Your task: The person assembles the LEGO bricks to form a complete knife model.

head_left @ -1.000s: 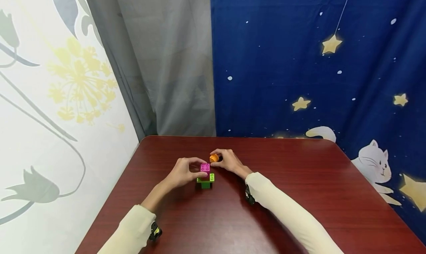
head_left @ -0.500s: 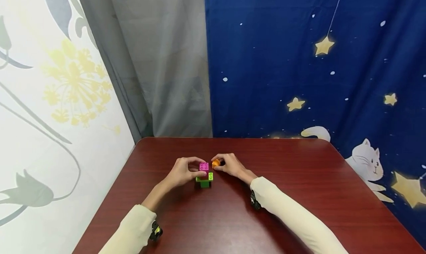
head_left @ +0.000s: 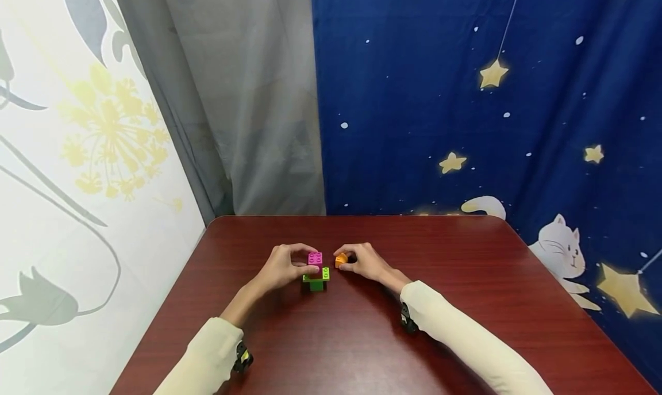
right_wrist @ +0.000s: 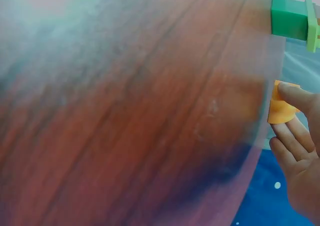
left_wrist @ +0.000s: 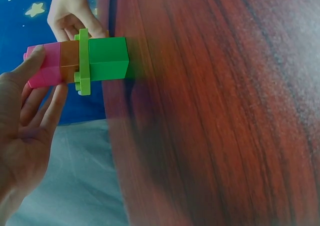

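Note:
Near the table's middle stands a small stack of toy building bricks. A green brick (left_wrist: 109, 58) is at the bottom, under a lime plate (left_wrist: 84, 61). Above these sit a brownish-orange brick (left_wrist: 70, 56) and a pink brick (head_left: 315, 258) on top. My left hand (head_left: 281, 265) pinches the pink brick between thumb and fingers. Just right of the stack, my right hand (head_left: 367, 261) pinches an orange brick (right_wrist: 281, 106) with a rounded side. That brick is apart from the stack and at or close to the tabletop; I cannot tell whether it touches.
The dark red wooden table (head_left: 351, 337) spreads around both hands. Behind its far edge hang a grey curtain (head_left: 253, 96) and a blue star-patterned curtain (head_left: 403, 96). A white patterned surface (head_left: 103, 240) borders the left side.
My right hand has moved away from the stack, rightward and a little nearer, still holding the orange brick. My left hand keeps its grip on the pink brick. The head view has shifted slightly.

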A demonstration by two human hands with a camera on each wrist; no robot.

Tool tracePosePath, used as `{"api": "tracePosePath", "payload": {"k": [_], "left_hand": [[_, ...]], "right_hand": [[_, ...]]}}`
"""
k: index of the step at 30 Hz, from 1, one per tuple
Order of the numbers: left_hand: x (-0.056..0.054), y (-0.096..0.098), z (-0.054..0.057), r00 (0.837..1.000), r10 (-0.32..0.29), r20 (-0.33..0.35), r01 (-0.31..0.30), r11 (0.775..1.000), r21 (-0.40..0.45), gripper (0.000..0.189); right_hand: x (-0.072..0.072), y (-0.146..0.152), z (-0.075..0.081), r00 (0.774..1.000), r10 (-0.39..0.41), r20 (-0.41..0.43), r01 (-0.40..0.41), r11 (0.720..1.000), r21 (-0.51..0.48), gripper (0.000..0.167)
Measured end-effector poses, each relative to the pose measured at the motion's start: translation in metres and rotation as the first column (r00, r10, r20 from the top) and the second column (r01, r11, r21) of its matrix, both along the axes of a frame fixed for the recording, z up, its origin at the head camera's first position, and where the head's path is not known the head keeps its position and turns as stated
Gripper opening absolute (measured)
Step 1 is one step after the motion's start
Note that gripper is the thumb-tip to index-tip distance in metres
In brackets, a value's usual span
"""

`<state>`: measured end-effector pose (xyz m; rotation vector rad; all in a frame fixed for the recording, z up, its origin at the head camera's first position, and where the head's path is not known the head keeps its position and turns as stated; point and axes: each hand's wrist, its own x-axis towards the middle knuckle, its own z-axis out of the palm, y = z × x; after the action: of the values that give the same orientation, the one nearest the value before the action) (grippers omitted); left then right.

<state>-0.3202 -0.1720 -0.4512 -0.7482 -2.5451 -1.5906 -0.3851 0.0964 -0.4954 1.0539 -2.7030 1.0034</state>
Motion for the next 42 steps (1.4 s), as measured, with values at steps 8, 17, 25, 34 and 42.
{"api": "tracePosePath", "payload": {"k": [8, 17, 25, 34, 42], "left_hand": [[-0.001, -0.003, 0.0, 1.0, 0.015, -0.012, -0.015, 0.999, -0.034, 0.033], [0.0, -0.005, 0.001, 0.999, 0.042, -0.033, -0.044, 0.996, -0.076, 0.032], [0.0, -0.005, 0.002, 0.998, 0.046, -0.047, -0.05, 0.995, -0.092, 0.033], [-0.002, -0.004, 0.0, 0.999, 0.029, -0.035, -0.031, 0.997, -0.076, 0.034], [-0.003, -0.004, -0.002, 0.998, 0.028, -0.05, -0.032, 0.997, -0.068, 0.04]], "right_hand": [[0.007, 0.0, 0.015, 0.995, 0.063, -0.08, -0.066, 0.998, -0.025, 0.031], [0.021, -0.008, 0.038, 0.986, 0.119, -0.113, -0.127, 0.99, -0.06, 0.03], [0.027, -0.016, 0.06, 0.967, 0.151, -0.207, -0.165, 0.985, -0.052, 0.029], [0.028, -0.021, 0.078, 0.962, 0.167, -0.216, -0.186, 0.98, -0.071, 0.031], [0.033, -0.033, 0.081, 0.962, 0.197, -0.191, -0.215, 0.974, -0.073, 0.031]]}}
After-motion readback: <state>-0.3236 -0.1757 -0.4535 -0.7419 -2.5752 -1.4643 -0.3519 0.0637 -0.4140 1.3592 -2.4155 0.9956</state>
